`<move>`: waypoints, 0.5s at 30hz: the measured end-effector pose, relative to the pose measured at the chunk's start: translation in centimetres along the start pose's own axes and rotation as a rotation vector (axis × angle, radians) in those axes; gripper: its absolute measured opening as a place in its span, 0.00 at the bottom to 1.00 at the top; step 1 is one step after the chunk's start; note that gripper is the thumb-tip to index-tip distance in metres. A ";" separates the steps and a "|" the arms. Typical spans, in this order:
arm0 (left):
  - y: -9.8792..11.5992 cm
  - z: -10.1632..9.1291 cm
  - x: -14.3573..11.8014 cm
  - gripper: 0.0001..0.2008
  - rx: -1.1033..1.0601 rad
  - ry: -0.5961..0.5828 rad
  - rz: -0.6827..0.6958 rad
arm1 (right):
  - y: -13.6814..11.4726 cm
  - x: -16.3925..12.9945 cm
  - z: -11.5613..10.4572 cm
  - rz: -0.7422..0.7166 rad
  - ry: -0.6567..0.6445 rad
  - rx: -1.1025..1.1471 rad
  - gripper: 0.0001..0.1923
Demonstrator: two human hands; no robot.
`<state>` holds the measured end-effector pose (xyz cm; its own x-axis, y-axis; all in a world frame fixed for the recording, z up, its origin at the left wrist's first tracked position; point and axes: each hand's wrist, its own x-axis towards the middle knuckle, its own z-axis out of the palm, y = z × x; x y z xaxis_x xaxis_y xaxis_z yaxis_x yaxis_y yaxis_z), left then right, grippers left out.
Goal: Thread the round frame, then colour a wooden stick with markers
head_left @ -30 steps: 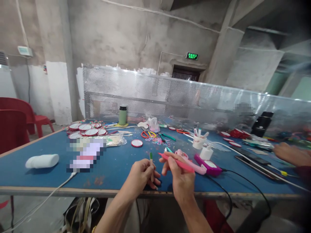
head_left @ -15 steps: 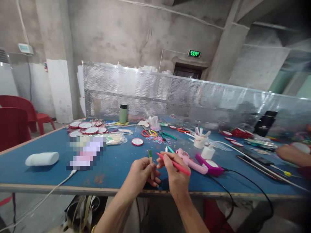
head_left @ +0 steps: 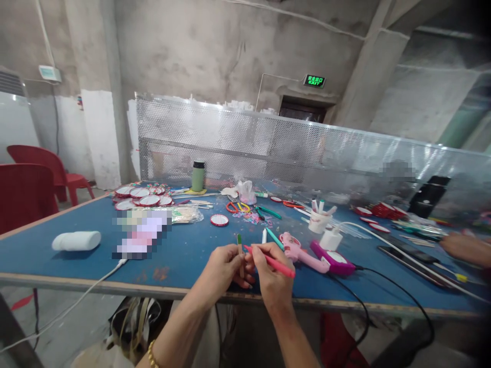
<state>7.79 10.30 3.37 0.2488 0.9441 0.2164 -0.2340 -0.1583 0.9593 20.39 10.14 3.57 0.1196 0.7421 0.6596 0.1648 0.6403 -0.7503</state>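
My left hand pinches a wooden craft stick upright; the stick's top end is painted green. My right hand grips a red marker pen like a pencil, its tip pointing left and nearly touching the stick. Both hands hover over the near edge of the blue table. Just beyond my right hand lie a pink glue gun and a purple device with a black cable.
Red-rimmed round discs, a green flask, scissors, a paper cup of markers and a white roll lie on the table. Another person's hand rests at the right. Red chairs stand left.
The view has shifted slightly. My right hand has brought the red marker's tip closer to the stick. The other person's hand at the right has drawn back a little.
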 end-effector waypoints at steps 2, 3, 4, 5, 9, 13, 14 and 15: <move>0.0 -0.1 0.2 0.17 -0.015 -0.008 -0.010 | 0.1 0.0 0.0 -0.021 -0.004 -0.011 0.12; 0.0 -0.1 0.2 0.17 -0.022 -0.017 -0.020 | 0.1 0.0 0.0 -0.030 -0.005 -0.019 0.13; 0.1 -0.1 0.3 0.17 -0.028 -0.025 -0.035 | 0.2 0.0 0.1 -0.034 -0.003 -0.025 0.13; 0.2 -0.1 0.3 0.17 -0.031 -0.029 -0.052 | 0.2 0.0 0.1 -0.033 0.000 -0.027 0.13; 0.4 -0.1 0.1 0.17 -0.032 -0.019 -0.074 | 0.2 0.0 0.2 -0.013 0.022 -0.013 0.12; 0.4 0.0 -0.2 0.18 -0.014 -0.027 -0.038 | 0.1 -0.1 0.2 -0.061 0.044 -0.069 0.12; 0.5 -0.1 -0.3 0.19 -0.009 -0.029 -0.036 | 0.1 -0.1 0.2 -0.067 0.045 -0.074 0.12; 0.5 -0.1 -0.3 0.19 -0.007 -0.031 -0.037 | 0.1 -0.1 0.2 -0.069 0.042 -0.072 0.12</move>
<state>7.52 9.91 3.78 0.2863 0.9399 0.1860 -0.2303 -0.1209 0.9656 20.20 10.12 3.40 0.1465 0.6870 0.7118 0.2442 0.6722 -0.6990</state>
